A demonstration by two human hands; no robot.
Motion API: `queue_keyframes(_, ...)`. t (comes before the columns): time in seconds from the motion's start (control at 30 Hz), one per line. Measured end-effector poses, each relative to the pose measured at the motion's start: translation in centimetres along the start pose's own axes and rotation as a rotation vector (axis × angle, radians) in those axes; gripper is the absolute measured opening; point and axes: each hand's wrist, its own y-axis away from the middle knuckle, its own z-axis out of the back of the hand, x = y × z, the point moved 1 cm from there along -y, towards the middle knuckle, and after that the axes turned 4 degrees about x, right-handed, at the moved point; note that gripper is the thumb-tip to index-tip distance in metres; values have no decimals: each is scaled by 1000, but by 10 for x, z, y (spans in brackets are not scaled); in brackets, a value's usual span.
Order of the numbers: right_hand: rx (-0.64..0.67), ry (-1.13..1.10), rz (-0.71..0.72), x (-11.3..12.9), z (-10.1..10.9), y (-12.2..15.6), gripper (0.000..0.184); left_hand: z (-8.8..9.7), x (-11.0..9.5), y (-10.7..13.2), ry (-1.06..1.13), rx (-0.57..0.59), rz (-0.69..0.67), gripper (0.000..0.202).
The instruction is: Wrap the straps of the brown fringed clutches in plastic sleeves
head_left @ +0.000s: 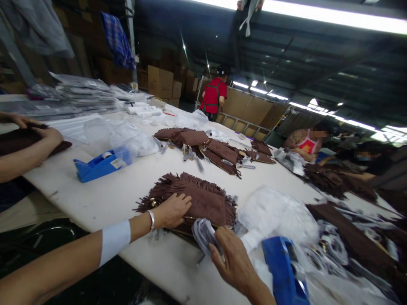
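Observation:
A brown fringed bag (206,199) with a gold zipper lies on the white table in front of me. My left hand (174,210) rests on top of it, fingers stretched out over the fabric. At the bag's near right edge, my right hand (233,258) grips a coiled strap wrapped in clear plastic (205,235). Part of the strap is hidden behind my fingers. A bundle of white plastic bags (276,212) sits just right of the fringed bag, and a blue tape dispenser (282,271) stands beside my right hand.
Another blue tape dispenser (100,165) stands at the left, by crumpled clear plastic (124,135). Several brown bags (193,140) lie farther back. A co-worker's hands (47,135) hold brown fabric at the left edge. Wrapped straps (332,241) are heaped at the right.

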Motion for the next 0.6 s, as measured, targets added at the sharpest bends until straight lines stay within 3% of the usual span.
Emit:
queue_keyframes(0.1, 1, -12, -32, -6, 0, 1, 11, -7, 7, -3, -37, 27, 25, 26)
queue_keyframes(0.2, 21, -9, -37, -5, 3, 1, 12, -5, 16, -8, -19, 44, 16, 19)
queue_keyframes(0.4, 104, 28, 20, 20, 7, -3, 6, 10, 31, -22, 37, 6, 38, 11)
queue_keyframes(0.6, 33, 175, -48, 36, -6, -43, 12, 23, 31, -26, 33, -69, 62, 11)
